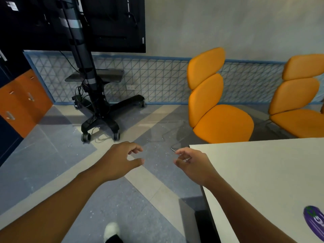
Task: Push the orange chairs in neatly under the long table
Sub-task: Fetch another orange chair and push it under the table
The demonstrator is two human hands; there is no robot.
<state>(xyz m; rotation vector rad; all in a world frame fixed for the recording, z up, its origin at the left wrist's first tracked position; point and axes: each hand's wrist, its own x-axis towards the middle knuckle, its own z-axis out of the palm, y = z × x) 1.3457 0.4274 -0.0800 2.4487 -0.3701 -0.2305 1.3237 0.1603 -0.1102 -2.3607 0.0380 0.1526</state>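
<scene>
Two orange chairs stand along the far side of the long white table. The nearer orange chair sits by the table's corner, its seat partly beyond the table edge. The second orange chair is at the right edge of view, its seat also meeting the table edge. My left hand hovers over the floor with fingers loosely curled, holding nothing. My right hand hangs just off the table's corner, fingers relaxed and empty. Neither hand touches a chair.
A large black screen on a wheeled stand occupies the floor ahead left. Orange cabinet doors line the left wall. A patterned blue wall panel runs behind the chairs. A purple eggplant toy lies on the table. My shoe shows below.
</scene>
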